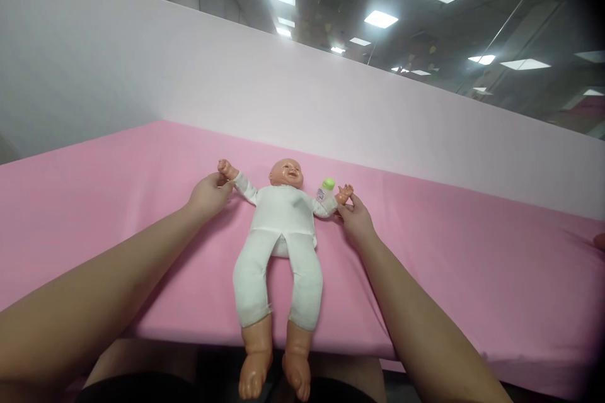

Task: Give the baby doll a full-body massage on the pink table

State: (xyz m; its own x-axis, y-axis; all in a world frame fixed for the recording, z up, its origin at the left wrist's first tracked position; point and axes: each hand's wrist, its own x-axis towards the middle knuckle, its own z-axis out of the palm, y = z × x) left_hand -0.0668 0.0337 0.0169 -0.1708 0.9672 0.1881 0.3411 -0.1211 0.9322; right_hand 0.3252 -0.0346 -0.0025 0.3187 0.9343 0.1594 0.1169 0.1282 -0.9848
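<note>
A baby doll (284,227) in a white cloth suit lies on its back on the pink padded surface (189,289), its bare feet hanging over the front edge. My left hand (210,195) is closed around the doll's forearm on the left, just below its fist. On the other side, my right hand (357,217) grips the doll's other wrist between thumb and fingers. Both doll arms are spread outward. Close to the doll's shoulder on the right is a small clear bottle (326,189) with a green cap, partly behind the doll's sleeve.
A low white wall (283,94) runs along the back of the pink surface. Above it, dark glass (425,31) reflects ceiling lights. At the far right edge, part of a hand or skin-coloured object (599,241) shows. My legs are beneath the front edge.
</note>
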